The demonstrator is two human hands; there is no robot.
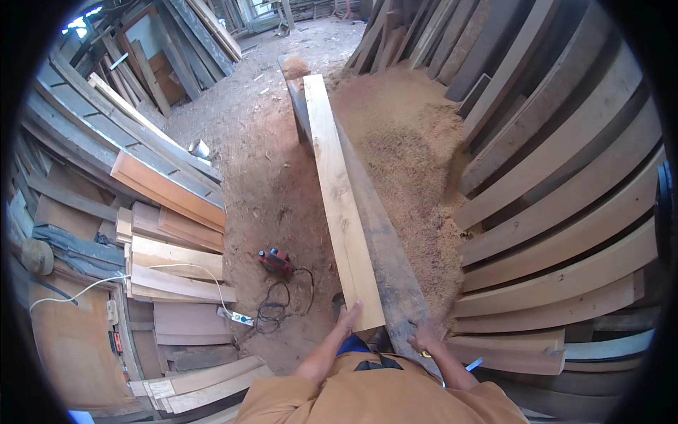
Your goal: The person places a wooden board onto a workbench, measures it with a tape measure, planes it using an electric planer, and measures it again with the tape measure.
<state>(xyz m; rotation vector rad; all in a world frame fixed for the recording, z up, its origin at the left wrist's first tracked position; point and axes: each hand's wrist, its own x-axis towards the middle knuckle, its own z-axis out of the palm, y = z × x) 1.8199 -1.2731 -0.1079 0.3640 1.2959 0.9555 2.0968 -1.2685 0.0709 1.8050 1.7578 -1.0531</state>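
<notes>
A long, pale wooden plank (344, 219) lies lengthwise ahead of me, with a visible crack near its close end. My left hand (349, 316) grips the left edge of that end, thumb on the top face. Beneath and to the right runs a dark, worn bench board (395, 261). Over the bench's near end is my right hand (429, 338), fingers curled and slightly blurred. A small yellow item (425, 355) shows beside it, too small to name. What the right fingers hold is partly hidden.
On the dirt floor sits a red and black power tool (275, 263) with a coiled cord, near a white power strip (240, 318). Sawdust (402, 148) covers the ground right of the bench. Stacked boards (558, 261) line the right; more planks (176, 268) fill the left.
</notes>
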